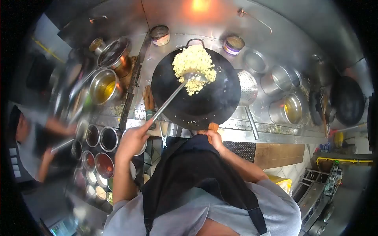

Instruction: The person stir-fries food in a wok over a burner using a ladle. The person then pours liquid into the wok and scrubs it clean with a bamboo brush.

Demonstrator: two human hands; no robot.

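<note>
A black wok (173,102) stands in front of me, with a heap of yellowish fried rice (193,61) toward its far side. My left hand (136,138) is closed around the long metal handle of a wok spatula (171,97). The spatula's head rests in the near part of the rice, partly covered by it. My right hand (213,137) is closed on the wok's brown handle (213,126) at the near rim. Scattered grains cling to the wok's bare surface.
Left are pots, including one with yellow liquid (106,89), and several sauce and ingredient containers (104,165). A brush (148,98) stands beside the wok. A perforated strainer (248,88) and metal pots (277,80) are right. Another person (33,137) works at far left, hands blurred.
</note>
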